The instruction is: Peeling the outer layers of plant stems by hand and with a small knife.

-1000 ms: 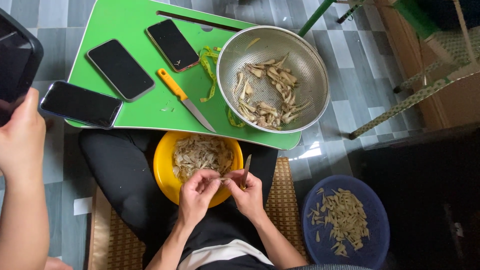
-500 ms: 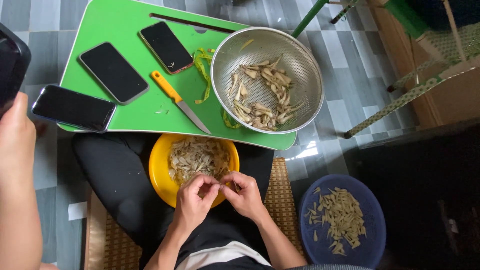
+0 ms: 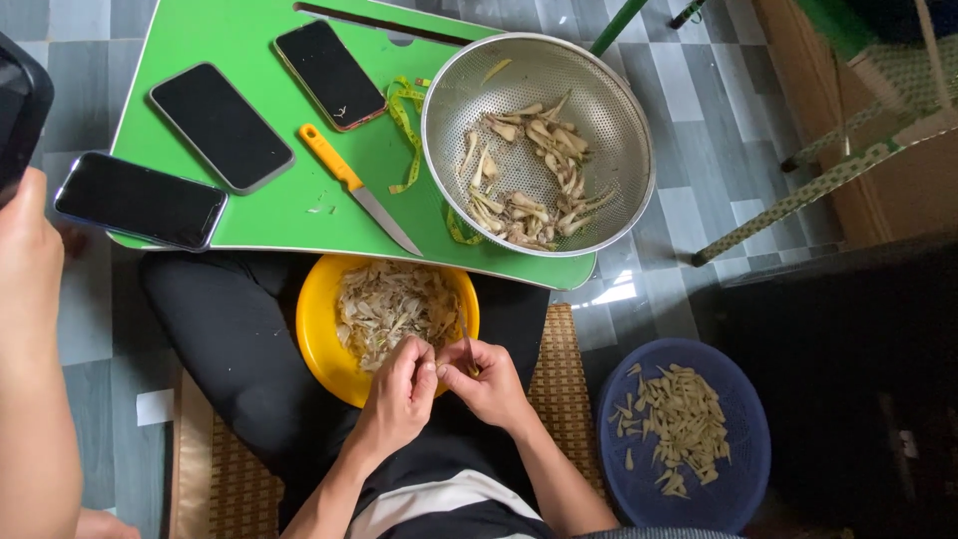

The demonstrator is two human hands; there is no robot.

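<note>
Head view: both hands remain over the near rim of the yellow bowl [image 3: 317,339], as half a second earlier. The left hand [image 3: 397,399] and right hand [image 3: 491,387] meet, fingers pinched narrowly on a small stalk piece [image 3: 436,369], largely hidden, so its axis cannot be told. A thin brown sliver [image 3: 466,349] in the right hand points away. The knife [image 3: 359,188] lies diagonally on the green desk [image 3: 200,40].

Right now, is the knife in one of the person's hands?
No, the knife lies on the green table, apart from both hands, which work together over the yellow bowl.
</note>
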